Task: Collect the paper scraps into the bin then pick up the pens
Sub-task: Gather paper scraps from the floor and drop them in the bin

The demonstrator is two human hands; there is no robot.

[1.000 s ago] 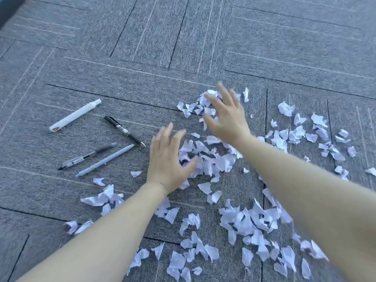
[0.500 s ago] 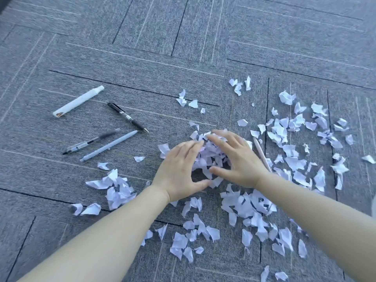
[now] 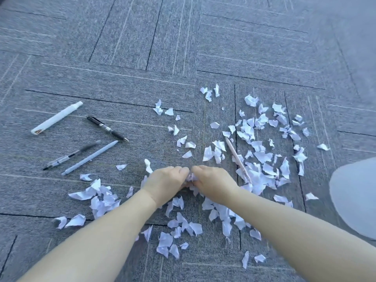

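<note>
White scraps [image 3: 257, 151]: strewn over grey carpet [image 3: 142, 47]
Hands: left hand [image 3: 164, 183] and right hand [image 3: 213, 183] cupped together, bunching scraps (fingers curled)
Pens [image 3: 89, 139]: on carpet, left

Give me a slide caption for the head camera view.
Both hands cupped around gathered paper scraps on grey carpet, pens lying untouched nearby.

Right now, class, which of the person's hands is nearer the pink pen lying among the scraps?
Right. The right hand sits just beside the pink pen; the left hand is farther away, on the right hand's other side.
</note>
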